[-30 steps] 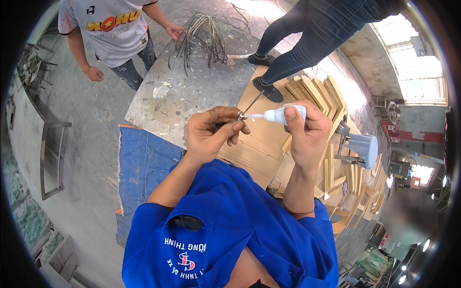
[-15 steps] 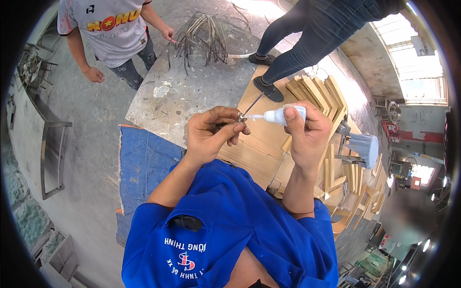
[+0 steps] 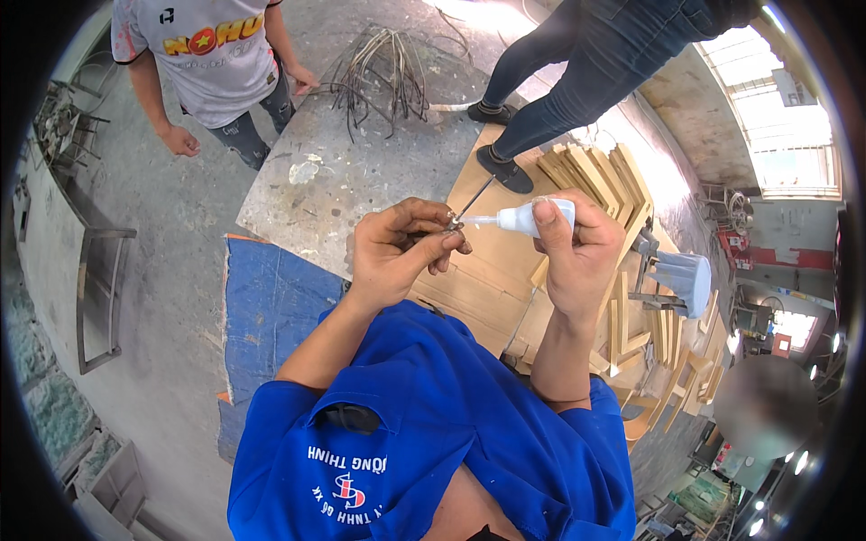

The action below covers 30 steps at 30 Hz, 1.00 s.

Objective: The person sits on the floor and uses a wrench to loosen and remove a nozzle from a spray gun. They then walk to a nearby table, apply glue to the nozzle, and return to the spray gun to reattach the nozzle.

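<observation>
My right hand (image 3: 582, 245) is wrapped round a small white squeeze bottle (image 3: 532, 218), held on its side. Its thin clear nozzle points left and reaches the fingertips of my left hand (image 3: 406, 242). Those dirt-stained fingers are pinched on a thin dark metal rod (image 3: 476, 195), which slants up to the right from them. The nozzle tip meets the rod's lower end or sits right beside it; I cannot tell which. Part of the rod is hidden behind my fingers.
Thin dark rods lie in a bundle (image 3: 383, 77) on the grey tabletop (image 3: 307, 194). Wooden pieces (image 3: 622, 185) are stacked at right, near a clear plastic container (image 3: 683, 281). One person (image 3: 212, 68) stands far left, another person's legs (image 3: 577, 81) far right. A blue sheet (image 3: 275, 307) hangs at left.
My hands, the bottle and the rod stay nearly still. The person at far left has drawn a hand back slightly from the bundle of rods.
</observation>
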Tool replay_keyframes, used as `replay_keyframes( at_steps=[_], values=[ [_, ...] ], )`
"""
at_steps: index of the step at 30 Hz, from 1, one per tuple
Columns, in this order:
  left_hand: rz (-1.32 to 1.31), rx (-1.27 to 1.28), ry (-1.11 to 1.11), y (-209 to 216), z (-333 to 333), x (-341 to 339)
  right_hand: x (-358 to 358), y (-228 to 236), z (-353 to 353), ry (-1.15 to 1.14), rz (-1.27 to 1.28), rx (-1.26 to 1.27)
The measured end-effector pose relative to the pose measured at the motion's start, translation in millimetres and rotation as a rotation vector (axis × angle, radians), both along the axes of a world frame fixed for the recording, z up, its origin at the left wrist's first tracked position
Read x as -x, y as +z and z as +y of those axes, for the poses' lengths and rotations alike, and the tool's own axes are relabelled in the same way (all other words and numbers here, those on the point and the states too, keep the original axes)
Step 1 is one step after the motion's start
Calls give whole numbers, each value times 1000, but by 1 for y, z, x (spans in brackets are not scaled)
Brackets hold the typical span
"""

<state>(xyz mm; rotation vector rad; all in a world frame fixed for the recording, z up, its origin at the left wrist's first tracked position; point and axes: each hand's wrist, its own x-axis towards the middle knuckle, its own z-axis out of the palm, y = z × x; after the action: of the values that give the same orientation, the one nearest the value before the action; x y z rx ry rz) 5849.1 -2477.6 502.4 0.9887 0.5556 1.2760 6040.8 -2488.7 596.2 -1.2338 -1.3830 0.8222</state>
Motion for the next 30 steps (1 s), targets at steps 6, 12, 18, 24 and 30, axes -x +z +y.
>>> replay_keyframes(
  at_steps=[6,12,18,24,30],
  values=[
    [-22,2,-1,-1,1,-2,-2,1,1,-8,-12,0],
    [-31,2,-4,0,1,-3,-1,1,1,-12,-5,2],
    [-36,8,-12,1,0,-1,0,1,1,10,23,-14],
    [-45,14,-20,0,-1,-1,0,2,-1,3,15,-20],
    [-44,9,-12,-1,-2,-1,1,1,-2,-12,29,12]
  ],
)
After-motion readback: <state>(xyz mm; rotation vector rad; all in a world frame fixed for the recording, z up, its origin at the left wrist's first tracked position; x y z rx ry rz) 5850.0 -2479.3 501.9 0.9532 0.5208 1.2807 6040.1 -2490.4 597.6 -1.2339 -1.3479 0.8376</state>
